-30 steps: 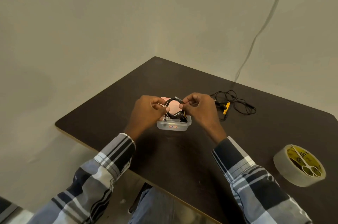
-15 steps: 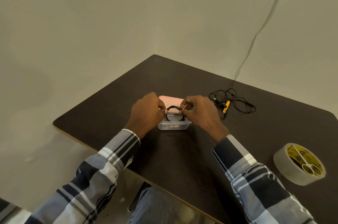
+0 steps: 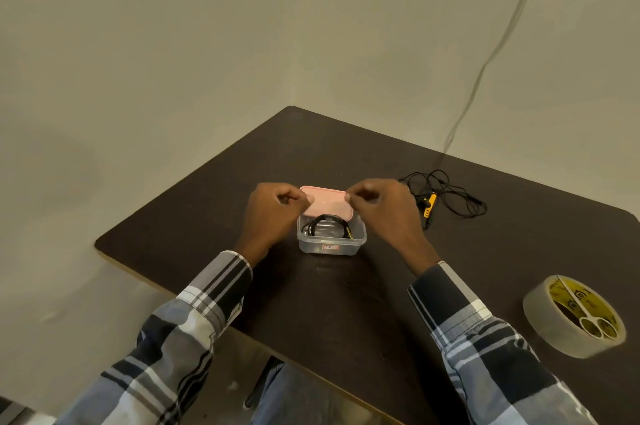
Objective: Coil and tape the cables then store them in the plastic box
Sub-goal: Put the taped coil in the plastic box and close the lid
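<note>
Surface: a dark brown rectangular table [image 3: 346,313] stood against a pale wall, seen from the person's head camera.
Container: a small clear plastic box [image 3: 331,241] sat near the middle of the table, open at the top, with a red label on its near wall.
Lid: a pink plastic lid [image 3: 329,204] lay just beyond the box, touching or overlapping its far rim; which of the two could not be told.
Stored cable: a coiled black cable [image 3: 325,225] lay inside the box, resting against its floor and walls, below and between the two hands.
Left hand: the left hand [image 3: 273,213] hung just left of the box, raised above its rim, fingers curled loosely inward with thumb and forefinger tips close together. It gripped nothing that could be seen.
Right hand: the right hand [image 3: 381,209] hung just right of the box at a like height, fingers curled, thumb and forefinger pinched near the lid's right corner. Whether a scrap of tape sat between them could not be told.
Relation: neither hand touched the coiled cable; both were apart from it, flanking the box.
Loose cable: a tangled thin black cable with a yellow clip [image 3: 446,197] lay on the table to the far right of the box, just beyond the right hand.
Tape: a roll of clear packing tape with a yellow printed core [image 3: 573,315] lay on the near right of the table, well apart from the box.
Sleeves: both forearms wore plaid sleeves in dark blue, grey and white [image 3: 485,341].
</note>
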Demonstrator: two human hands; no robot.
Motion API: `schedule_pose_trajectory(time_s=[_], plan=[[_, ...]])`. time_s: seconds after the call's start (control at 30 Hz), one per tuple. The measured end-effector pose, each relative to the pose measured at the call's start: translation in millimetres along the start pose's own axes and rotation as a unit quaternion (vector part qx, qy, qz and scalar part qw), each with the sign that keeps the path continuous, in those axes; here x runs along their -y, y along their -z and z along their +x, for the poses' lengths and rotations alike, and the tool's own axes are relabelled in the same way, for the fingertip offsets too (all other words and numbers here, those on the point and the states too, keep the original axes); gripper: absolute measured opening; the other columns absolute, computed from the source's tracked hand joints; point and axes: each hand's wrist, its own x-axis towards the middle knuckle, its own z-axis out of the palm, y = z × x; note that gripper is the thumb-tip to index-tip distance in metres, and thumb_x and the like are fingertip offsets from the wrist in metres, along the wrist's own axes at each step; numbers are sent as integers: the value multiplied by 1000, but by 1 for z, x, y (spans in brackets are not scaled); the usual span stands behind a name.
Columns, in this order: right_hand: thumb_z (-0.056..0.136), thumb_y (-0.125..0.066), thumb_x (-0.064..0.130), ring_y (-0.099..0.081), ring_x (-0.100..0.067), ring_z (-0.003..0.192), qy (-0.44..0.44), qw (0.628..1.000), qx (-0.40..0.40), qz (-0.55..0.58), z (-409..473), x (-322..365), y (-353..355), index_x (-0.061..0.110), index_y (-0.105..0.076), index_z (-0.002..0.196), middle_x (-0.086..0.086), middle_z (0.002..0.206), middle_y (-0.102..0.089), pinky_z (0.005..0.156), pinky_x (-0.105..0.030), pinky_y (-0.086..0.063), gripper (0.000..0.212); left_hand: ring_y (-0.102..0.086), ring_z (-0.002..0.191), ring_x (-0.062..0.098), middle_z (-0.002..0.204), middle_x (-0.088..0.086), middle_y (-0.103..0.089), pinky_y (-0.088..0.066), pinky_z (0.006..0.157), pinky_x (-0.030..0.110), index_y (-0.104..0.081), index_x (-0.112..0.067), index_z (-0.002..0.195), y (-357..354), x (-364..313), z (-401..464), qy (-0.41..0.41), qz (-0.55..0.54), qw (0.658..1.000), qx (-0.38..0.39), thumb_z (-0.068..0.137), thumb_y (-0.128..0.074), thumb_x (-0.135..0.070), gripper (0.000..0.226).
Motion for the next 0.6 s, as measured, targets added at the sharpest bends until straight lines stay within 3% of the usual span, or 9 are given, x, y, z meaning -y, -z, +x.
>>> schedule_pose_trajectory(time_s=[0.1, 0.17, 0.27, 0.4, 0.5, 0.6], plan=[[89, -70, 24, -67, -5, 72, -87, 992, -32, 82, 6, -1, 4, 29, -75, 77, 12, 76, -72, 66, -27, -57, 13, -65, 67, 15, 78, 3, -72, -55, 62, 28, -75, -13, 87, 2, 7, 8, 51, -63, 996, -43, 89, -71, -22, 11], [87, -70, 23, -70, -12, 75, -152, 980, -16, 128, 9, -9, -1, 29, -72, 70, 9, 75, -73, 67, -31, -59, 18, -68, 73, 18, 81, 5, -72, -59, 69, 32, -74, -13, 91, 2, 13, 16, 101, -83, 990, -52, 91, -68, -22, 11], [87, -71, 16, -73, -26, 83, -235, 950, 33, 205, 15, -20, -13, 17, -76, 77, -7, 83, -76, 72, -43, -64, 11, -68, 84, 19, 91, 9, -73, -59, 79, 34, -74, -10, 95, 2, 21, 27, 172, -96, 980, -9, 93, -66, -19, 12], [90, -66, 2, -69, -19, 72, -312, 896, 34, 314, 22, -17, -18, -4, -74, 93, -13, 87, -74, 54, -21, -58, 10, -69, 93, 18, 94, 4, -73, -59, 81, 31, -72, -14, 92, -1, 15, 38, 206, -136, 969, 31, 94, -64, -17, 9], [88, -66, -3, -66, -16, 71, -354, 868, 39, 346, 28, -12, -18, -8, -72, 100, -14, 90, -72, 51, -19, -57, 15, -70, 92, 17, 91, 2, -73, -60, 83, 33, -72, -10, 96, -3, 10, 41, 222, -163, 961, 33, 95, -64, -18, 11], [87, -65, -7, -63, -16, 66, -367, 851, 30, 375, 34, -10, -16, -11, -70, 102, -13, 83, -70, 53, -20, -56, 16, -70, 85, 14, 91, 5, -73, -60, 72, 25, -68, -6, 104, -2, 2, 39, 220, -212, 952, 24, 96, -61, -15, 14]])
